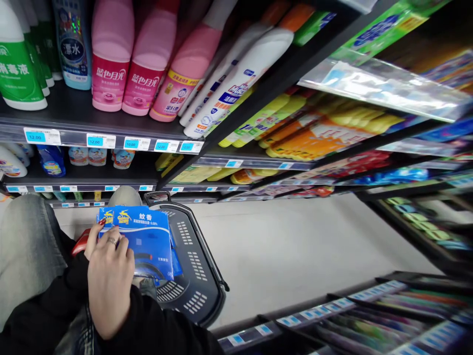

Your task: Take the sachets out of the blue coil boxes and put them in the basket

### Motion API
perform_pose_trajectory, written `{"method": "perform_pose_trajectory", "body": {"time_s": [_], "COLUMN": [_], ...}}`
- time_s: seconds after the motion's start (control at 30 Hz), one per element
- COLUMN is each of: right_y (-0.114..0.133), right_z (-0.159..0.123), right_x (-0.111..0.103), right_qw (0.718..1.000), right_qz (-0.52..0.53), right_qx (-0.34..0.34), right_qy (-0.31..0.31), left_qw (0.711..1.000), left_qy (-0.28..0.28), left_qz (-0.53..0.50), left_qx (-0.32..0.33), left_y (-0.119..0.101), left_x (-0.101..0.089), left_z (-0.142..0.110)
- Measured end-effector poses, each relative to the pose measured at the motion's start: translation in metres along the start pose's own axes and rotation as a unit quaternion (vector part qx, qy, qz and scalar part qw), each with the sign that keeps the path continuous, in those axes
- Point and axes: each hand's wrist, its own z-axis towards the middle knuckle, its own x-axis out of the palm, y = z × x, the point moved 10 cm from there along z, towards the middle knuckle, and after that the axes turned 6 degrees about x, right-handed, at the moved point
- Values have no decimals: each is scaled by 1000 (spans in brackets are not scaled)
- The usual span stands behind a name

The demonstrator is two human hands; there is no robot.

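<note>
Two or more blue boxes of mosquito coils [153, 241], overlapping like a stack, are in my hands above a dark grey shopping basket [218, 296]. My left hand [93, 240] is mostly hidden behind my right; a finger with a red nail presses the boxes' left edge. Across the front box lies my right hand [111, 281], a ring on one finger, its fingers bent against the printed face. More blue packaging [176, 264] shows under the front box; whether it is held or lies in the basket, I cannot tell.
Shelves ahead carry pink bottles [111, 74], white toilet cleaner bottles [236, 84] and a green-labelled bottle [22, 74]. Price tags [96, 141] line the shelf edge. Pale floor [295, 236] runs along the aisle to the right. Another shelf rack [295, 320] stands at the lower right.
</note>
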Motion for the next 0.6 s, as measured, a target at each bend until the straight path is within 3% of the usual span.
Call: {"method": "perform_pose_trajectory", "body": {"time_s": [0.1,0.2,0.3,0.4,0.53,0.6], "right_y": [-27,-104,-149,-150,-133,-138], "right_z": [3,14,18,15,17,21], "right_x": [-19,-42,-6,31,41,45], "right_qw": [995,990,979,949,927,905], "right_qz": [78,107,185,286,345,396], "right_qx": [-60,38,87,107,110,125], "right_qy": [-5,-82,5,80,92,95], "left_qw": [1000,1000,1000,999,994,992], "left_qy": [5,3,0,11,53,66], "left_qz": [-4,-3,3,18,35,44], "left_qx": [-17,4,10,-27,-92,-101], "left_y": [-2,-10,-11,-4,1,-3], "left_x": [11,20,15,7,10,15], "left_z": [1,5,8,8,-1,-5]}}
